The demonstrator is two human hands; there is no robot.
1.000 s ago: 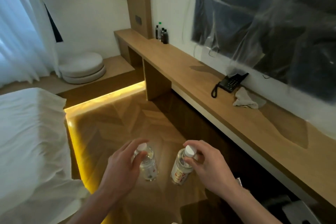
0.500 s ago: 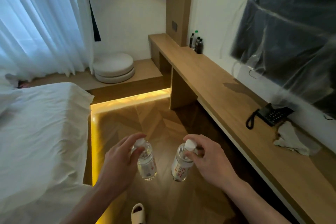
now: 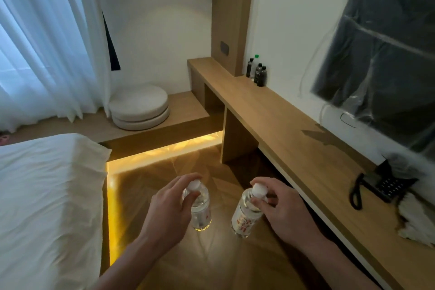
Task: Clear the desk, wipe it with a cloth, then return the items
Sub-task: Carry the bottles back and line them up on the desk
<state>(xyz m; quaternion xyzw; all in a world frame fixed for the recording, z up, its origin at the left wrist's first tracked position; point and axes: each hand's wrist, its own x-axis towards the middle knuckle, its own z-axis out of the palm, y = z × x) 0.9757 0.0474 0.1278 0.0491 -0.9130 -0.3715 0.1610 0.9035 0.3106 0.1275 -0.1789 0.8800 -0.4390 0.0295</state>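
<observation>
My left hand grips a clear water bottle by its white-capped neck, hanging above the wooden floor. My right hand pinches the neck of a second clear bottle with a red printed label. Both bottles hang side by side, apart from each other. The long wooden desk runs along the right wall. On it lie a black telephone and a crumpled white cloth at the near right. Several dark bottles stand at the desk's far end.
A bed with white sheets fills the left side. Two stacked round cushions sit on a raised wooden platform by the white curtain. A plastic-covered dark screen hangs on the wall above the desk. A lit strip glows along the floor.
My view has swung left and forward along the desk, so the telephone and cloth slid to the right edge. Both hands still hold their bottles in the same way.
</observation>
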